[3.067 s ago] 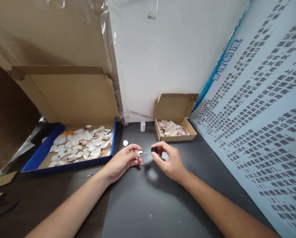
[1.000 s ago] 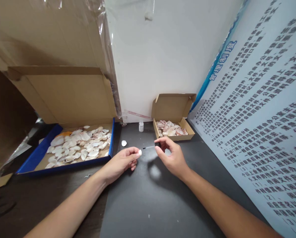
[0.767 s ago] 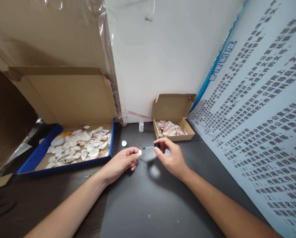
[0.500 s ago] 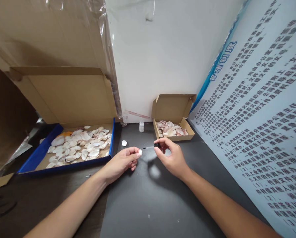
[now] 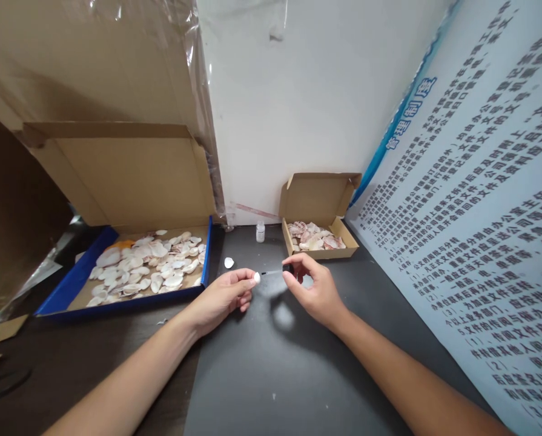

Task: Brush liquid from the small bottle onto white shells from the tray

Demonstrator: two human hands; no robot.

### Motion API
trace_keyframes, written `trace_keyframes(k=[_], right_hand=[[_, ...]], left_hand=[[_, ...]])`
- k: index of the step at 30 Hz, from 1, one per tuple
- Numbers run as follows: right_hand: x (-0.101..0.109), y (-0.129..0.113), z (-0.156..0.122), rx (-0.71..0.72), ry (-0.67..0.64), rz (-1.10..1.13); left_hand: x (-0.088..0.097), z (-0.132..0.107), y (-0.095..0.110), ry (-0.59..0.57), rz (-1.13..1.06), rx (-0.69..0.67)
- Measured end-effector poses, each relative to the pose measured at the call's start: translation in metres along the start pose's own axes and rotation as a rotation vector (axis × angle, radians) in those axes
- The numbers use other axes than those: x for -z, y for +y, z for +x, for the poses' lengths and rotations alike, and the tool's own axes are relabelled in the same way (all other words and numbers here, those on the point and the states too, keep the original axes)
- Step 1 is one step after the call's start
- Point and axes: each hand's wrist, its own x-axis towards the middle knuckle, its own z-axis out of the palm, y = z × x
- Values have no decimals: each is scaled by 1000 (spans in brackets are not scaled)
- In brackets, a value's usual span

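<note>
Between the thumb and fingers of my left hand (image 5: 231,295) is a small white seashell (image 5: 257,277). My right hand (image 5: 313,287) pinches the black cap of a small applicator brush (image 5: 273,272), whose thin clear stem points left. The dark brush tip sits right by the shell's right edge; whether it touches I cannot tell. Another white shell (image 5: 229,263) lies on the dark mat (image 5: 252,381) behind my left hand. A small clear bottle (image 5: 260,232) with a white label stands uncapped farther back.
On the left, an open blue-edged cardboard box (image 5: 129,175) holds many pale shells. A smaller open brown box (image 5: 320,194) with reddish and white shells stands at the back right. A white wall (image 5: 289,109) rises behind, and a printed poster (image 5: 470,200) leans along the right.
The gap between the brush tip and the shell in my left hand has narrowed slightly. Both hands keep their grips, and the whole view has shifted a little.
</note>
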Motion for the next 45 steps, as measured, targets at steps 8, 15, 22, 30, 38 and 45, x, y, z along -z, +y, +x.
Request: trace_keyframes(k=[8, 15, 22, 30, 38, 45], right_hand=[[0, -1, -1, 1, -6, -9], [-5, -2, -4, -7, -33, -18], [-4, -2, -7, -2, -18, 106], [-6, -1, -6, -60, -5, 111], [-6, -1, -5, -66, -24, 119], [-6, 0, -5, -56, -19, 53]], left_hand=[[2, 0, 0, 23, -80, -6], [1, 2, 1, 66, -74, -68], [0, 1, 1, 74, -40, -77], [1, 1, 1, 77, -92, -60], [0, -1, 4, 108, -199, -72], [-2, -2, 5, 117, -252, -63]])
